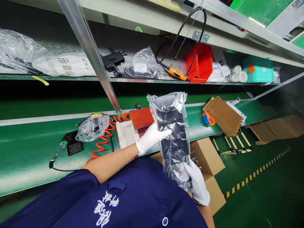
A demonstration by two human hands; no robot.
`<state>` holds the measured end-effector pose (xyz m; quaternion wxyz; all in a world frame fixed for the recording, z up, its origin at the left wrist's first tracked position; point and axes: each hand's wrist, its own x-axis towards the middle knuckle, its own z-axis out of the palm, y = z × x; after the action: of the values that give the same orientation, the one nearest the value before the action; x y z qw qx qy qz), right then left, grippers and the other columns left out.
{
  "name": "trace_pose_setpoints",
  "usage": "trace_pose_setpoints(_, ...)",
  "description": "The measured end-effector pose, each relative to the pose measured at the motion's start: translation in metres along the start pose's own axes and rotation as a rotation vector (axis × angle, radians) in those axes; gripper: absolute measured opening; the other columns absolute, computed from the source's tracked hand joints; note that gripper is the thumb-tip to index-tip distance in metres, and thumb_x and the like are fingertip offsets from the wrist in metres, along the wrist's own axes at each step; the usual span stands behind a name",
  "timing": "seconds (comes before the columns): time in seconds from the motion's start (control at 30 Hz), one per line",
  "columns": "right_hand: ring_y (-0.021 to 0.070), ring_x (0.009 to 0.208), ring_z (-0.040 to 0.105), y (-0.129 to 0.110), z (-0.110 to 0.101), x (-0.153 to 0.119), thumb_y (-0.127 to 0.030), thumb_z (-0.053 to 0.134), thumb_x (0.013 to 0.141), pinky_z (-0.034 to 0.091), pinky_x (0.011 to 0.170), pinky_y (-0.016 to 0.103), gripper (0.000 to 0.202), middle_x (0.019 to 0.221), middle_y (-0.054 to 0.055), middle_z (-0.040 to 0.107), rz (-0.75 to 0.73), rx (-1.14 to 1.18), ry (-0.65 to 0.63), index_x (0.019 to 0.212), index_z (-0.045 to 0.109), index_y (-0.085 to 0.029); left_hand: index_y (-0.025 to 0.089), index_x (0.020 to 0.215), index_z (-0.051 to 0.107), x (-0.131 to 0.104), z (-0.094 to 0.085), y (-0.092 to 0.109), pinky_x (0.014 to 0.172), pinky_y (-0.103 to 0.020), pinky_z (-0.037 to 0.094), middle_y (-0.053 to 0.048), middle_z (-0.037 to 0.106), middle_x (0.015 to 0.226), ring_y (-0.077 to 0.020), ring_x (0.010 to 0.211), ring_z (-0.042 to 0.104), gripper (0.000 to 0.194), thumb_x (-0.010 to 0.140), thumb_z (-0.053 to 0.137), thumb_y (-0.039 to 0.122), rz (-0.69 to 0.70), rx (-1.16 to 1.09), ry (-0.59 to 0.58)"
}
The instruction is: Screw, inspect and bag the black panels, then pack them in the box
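Observation:
A clear plastic bag (174,126) with a long black part inside is held up in front of my chest. My left hand (153,137), in a white glove, grips its left side, the thumb lying across the front. Lower down, my right hand (197,182), also gloved in white, is closed on the bag's bottom right end. Some fingers of both hands are hidden behind the bag. What exactly the black part is, I cannot make out. Just left of the bag lie a white tray-like fixture (127,134) and a red block (142,118) on the bench.
An orange coiled hose (104,137) and a plastic-wrapped bundle (92,128) lie on the green bench (28,148). An open cardboard box (207,156) stands below right. Bench right holds a tape dispenser (208,119) and flat cardboard (222,115). The shelf above carries a red bin (200,63).

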<state>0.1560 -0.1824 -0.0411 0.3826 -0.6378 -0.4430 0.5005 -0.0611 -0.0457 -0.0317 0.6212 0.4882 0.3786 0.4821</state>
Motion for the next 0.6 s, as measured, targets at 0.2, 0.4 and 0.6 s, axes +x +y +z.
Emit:
trace_pose_setpoints(0.2, 0.0204, 0.121, 0.067, 0.013, 0.0, 0.003, -0.07, 0.071, 0.081, 0.057, 0.113, 0.032, 0.056, 0.123, 0.01, 0.071, 0.033, 0.09, 0.004, 0.104, 0.079, -0.02, 0.017, 0.127, 0.062, -0.034, 0.018, -0.031, 0.11, -0.054, 0.053, -0.014, 0.072, 0.126, -0.0321, 0.118, 0.068, 0.059, 0.081, 0.08, 0.049, -0.158, -0.005, -0.109)
trace_pose_setpoints(0.4, 0.0213, 0.122, 0.067, 0.005, -0.003, -0.001, -0.076, 0.067, 0.081, 0.058, 0.111, 0.033, 0.065, 0.125, 0.01, 0.07, 0.026, -0.007, 0.02, 0.108, 0.079, -0.018, 0.019, 0.14, 0.057, -0.02, 0.009, -0.016, 0.117, -0.054, 0.046, -0.014, 0.068, 0.135, -0.0328, 0.128, 0.063, 0.071, 0.082, 0.08, 0.053, -0.069, -0.057, -0.15)
trace_pose_setpoints(0.6, 0.0208, 0.123, 0.068, 0.013, -0.012, -0.001, -0.066, 0.07, 0.084, 0.06, 0.105, 0.028, 0.062, 0.131, 0.008, 0.068, 0.04, -0.045, -0.005, 0.126, 0.076, -0.022, 0.017, 0.138, 0.056, 0.004, -0.008, 0.026, 0.122, -0.052, 0.042, -0.015, 0.063, 0.145, -0.0342, 0.137, 0.057, 0.07, 0.082, 0.082, 0.049, 0.071, -0.075, -0.045)
